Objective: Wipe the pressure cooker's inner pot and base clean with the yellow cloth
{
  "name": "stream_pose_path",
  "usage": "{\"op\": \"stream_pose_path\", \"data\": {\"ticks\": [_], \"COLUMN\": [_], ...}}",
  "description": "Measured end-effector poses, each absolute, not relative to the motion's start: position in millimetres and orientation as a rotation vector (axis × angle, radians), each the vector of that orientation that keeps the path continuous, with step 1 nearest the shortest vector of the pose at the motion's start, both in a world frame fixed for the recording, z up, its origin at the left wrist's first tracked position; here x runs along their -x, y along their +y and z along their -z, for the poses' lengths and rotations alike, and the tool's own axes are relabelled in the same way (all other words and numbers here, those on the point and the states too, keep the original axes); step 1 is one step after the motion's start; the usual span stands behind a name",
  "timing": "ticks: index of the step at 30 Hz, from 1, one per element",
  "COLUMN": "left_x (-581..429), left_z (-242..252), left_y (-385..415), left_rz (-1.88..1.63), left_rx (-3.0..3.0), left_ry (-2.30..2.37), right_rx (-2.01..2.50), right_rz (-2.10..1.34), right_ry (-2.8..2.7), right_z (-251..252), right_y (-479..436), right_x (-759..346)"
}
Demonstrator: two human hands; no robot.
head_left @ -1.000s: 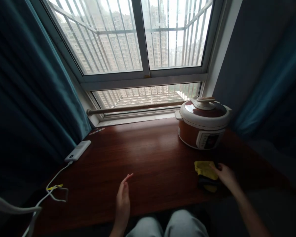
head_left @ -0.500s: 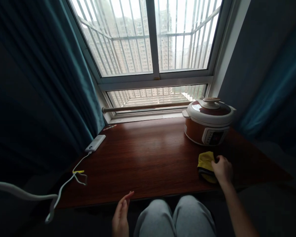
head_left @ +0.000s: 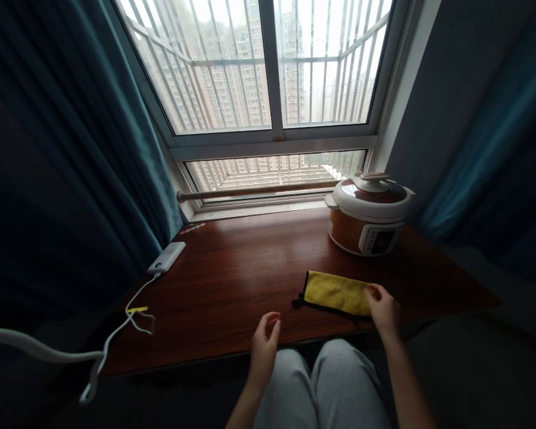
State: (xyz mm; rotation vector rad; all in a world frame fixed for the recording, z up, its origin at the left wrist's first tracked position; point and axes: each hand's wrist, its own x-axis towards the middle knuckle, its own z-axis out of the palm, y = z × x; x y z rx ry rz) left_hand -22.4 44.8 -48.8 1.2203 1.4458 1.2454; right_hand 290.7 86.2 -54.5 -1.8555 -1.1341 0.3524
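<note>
A yellow cloth with a dark edge lies as a long folded strip on the brown wooden table. My right hand pinches its right end between thumb and fingers. At the cloth's left end a small dark loop sticks out onto the wood. My left hand is over the front edge of the table, left of the cloth and apart from it. Its fingers are curved, with a gap between thumb and fingertips and nothing in them.
A brown and white electric cooker stands at the back right. On the left lies a white power bank with a white cable running off the table. The window and blue curtains border the table.
The cloth, bunched near the right before, is now spread into a longer strip farther left. My right hand moved slightly left with its end. My left hand came up and to the right.
</note>
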Motion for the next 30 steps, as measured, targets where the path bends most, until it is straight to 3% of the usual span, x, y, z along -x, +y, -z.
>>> {"op": "stream_pose_path", "data": {"ticks": [6,9,13,19,25,30], "left_x": [-24.4,-41.2,-50.1,-40.1,-3.3,26.5], "left_z": [38.7,39.9,42.7,36.1,22.7,20.3], "left_y": [92.7,118.3,137.5,149.1,179.7,181.0], "left_rz": [-0.675,-0.357,-0.282,-0.368,-0.439,-0.447], "left_rx": [-2.393,-2.613,-2.586,-2.395,-2.085,-1.982], "left_ry": [1.307,1.172,1.172,1.306,1.453,1.684], "right_rx": [1.717,1.65,1.545,1.661,1.5,1.664], "right_rz": [-0.32,-0.408,-0.553,-0.455,-0.822,-0.688], "right_ry": [-1.624,-1.711,-1.849,-1.768,-1.623,-1.617], "right_z": [103.7,105.8,99.9,82.6,36.8,40.4], "right_y": [65.3,65.9,70.3,95.0,141.5,166.7], "right_x": [-301.0,-312.4,-331.2,-336.1,-312.4,-277.6]}}
